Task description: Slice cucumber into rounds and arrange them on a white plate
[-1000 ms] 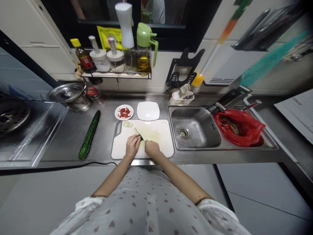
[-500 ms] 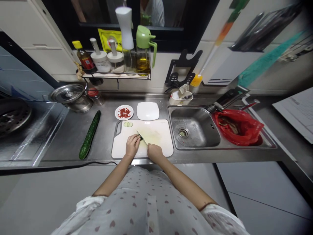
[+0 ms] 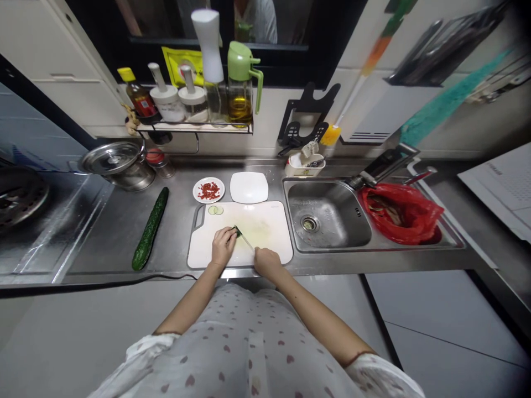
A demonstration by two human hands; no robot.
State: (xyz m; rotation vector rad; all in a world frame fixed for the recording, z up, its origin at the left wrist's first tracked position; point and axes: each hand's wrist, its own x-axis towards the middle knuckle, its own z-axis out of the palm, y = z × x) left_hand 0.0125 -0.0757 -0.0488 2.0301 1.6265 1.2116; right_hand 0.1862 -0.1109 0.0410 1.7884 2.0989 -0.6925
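Left hand is pinching a cucumber bit on the cutting board, right hand has a knife gripped right beside it.

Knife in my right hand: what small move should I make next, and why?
I'd probably ease the left hand slightly back from the knife before any cut: its fingers hold a dark green piece on the cutting board, and the knife, gripped in the right hand, points at that piece, close to those fingers.
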